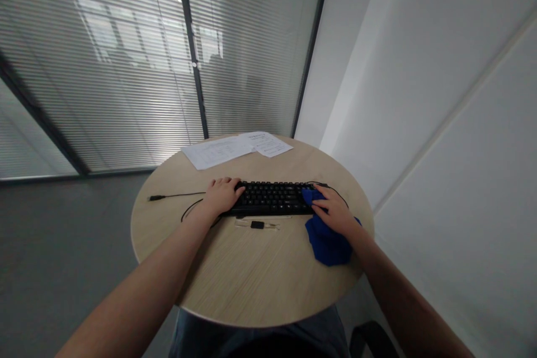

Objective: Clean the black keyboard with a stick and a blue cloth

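Note:
A black keyboard lies flat across the round table. My left hand grips its left end, thumb on the near side and fingers at the far corner. At the other end, my right hand presses a blue cloth onto the right-hand keys. Part of the cloth is bunched under the fingers, while the rest drapes over the wood nearer to me. The palm and fingers hide some of the rightmost keys.
Just below the keyboard is a small clear tool with a black middle, beside a thin pale stick. A black cable with a plug stretches out left. Printed papers lie at the table's far edge. A white wall rises on the right.

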The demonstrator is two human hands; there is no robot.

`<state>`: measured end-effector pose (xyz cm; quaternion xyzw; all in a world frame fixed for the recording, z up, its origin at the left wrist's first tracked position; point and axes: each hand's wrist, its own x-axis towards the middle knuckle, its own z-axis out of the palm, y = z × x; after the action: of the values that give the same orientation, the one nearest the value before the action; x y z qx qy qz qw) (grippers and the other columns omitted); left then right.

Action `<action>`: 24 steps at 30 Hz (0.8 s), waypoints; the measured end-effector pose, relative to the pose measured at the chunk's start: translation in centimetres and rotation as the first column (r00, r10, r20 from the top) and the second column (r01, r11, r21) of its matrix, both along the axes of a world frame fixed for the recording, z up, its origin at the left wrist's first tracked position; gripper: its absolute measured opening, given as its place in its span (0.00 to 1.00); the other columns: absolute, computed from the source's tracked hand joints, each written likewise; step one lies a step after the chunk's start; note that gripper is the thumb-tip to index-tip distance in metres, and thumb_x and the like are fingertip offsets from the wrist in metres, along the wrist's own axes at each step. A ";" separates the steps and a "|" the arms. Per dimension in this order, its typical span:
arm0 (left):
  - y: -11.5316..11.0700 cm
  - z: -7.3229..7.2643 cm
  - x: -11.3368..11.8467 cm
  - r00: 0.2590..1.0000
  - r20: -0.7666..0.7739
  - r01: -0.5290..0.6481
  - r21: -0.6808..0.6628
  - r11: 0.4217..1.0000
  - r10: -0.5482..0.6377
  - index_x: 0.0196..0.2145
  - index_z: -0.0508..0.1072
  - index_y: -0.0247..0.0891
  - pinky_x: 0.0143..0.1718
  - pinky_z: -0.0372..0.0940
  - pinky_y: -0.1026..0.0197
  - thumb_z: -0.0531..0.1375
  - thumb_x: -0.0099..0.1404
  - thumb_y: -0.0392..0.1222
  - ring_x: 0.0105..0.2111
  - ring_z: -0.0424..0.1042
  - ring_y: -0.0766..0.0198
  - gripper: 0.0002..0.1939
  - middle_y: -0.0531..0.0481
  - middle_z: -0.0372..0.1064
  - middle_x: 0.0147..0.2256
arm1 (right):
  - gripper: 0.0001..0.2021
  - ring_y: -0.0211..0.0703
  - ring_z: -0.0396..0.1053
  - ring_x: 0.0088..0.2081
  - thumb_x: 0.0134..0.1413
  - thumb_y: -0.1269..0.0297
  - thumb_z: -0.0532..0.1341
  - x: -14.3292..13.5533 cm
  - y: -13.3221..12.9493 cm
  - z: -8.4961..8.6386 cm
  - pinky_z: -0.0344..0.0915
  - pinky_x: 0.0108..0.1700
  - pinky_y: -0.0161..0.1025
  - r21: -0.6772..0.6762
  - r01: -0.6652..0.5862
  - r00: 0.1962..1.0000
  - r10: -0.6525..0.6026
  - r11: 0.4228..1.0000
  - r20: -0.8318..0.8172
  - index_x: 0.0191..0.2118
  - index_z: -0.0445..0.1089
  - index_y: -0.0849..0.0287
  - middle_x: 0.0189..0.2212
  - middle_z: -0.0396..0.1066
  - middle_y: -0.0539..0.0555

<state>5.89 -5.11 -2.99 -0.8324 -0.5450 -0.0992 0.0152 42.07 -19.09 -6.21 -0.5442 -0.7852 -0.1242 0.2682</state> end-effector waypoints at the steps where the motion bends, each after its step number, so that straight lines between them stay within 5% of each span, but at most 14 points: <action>1: 0.0 0.0 0.0 1.000 0.000 -0.001 0.007 1.000 0.001 0.60 0.69 0.43 0.60 0.53 0.42 0.45 0.72 0.58 0.58 0.66 0.44 0.29 0.38 0.69 0.58 | 0.11 0.57 0.63 0.63 0.62 0.62 0.60 -0.2 0.1 0.1 0.60 0.63 0.60 0.001 0.018 1.000 -0.018 1.000 0.009 0.40 0.81 0.53 0.64 0.63 0.60; 11: 0.3 -0.4 0.0 1.000 -0.002 -0.017 0.035 0.999 0.017 0.60 0.69 0.41 0.59 0.54 0.41 0.44 0.72 0.58 0.56 0.67 0.43 0.29 0.37 0.70 0.57 | 0.10 0.59 0.61 0.64 0.61 0.63 0.61 -1.1 -0.5 0.6 0.58 0.64 0.59 -0.007 0.031 0.997 -0.030 1.000 0.071 0.37 0.82 0.54 0.66 0.60 0.59; 17: 0.1 -0.4 0.0 0.999 0.001 -0.036 0.064 0.997 0.036 0.57 0.72 0.40 0.56 0.57 0.44 0.44 0.72 0.57 0.54 0.68 0.44 0.29 0.36 0.71 0.54 | 0.10 0.63 0.52 0.69 0.61 0.63 0.61 -1.0 -0.7 -0.1 0.57 0.64 0.64 -0.011 0.104 0.994 -0.104 0.994 0.016 0.39 0.81 0.53 0.70 0.52 0.55; 24: 0.3 -0.3 0.0 0.999 -0.006 -0.049 0.055 0.997 0.049 0.57 0.72 0.42 0.56 0.57 0.45 0.45 0.71 0.58 0.54 0.68 0.44 0.28 0.37 0.71 0.54 | 0.09 0.64 0.54 0.67 0.61 0.62 0.61 -1.3 -0.1 -1.2 0.59 0.62 0.65 0.028 0.137 0.990 -0.138 0.990 0.028 0.40 0.80 0.52 0.69 0.54 0.55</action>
<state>5.88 -4.84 -3.29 -0.8183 -0.5623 -0.1108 0.0426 40.80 -19.15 -7.36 -0.5915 -0.7480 -0.1607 0.2545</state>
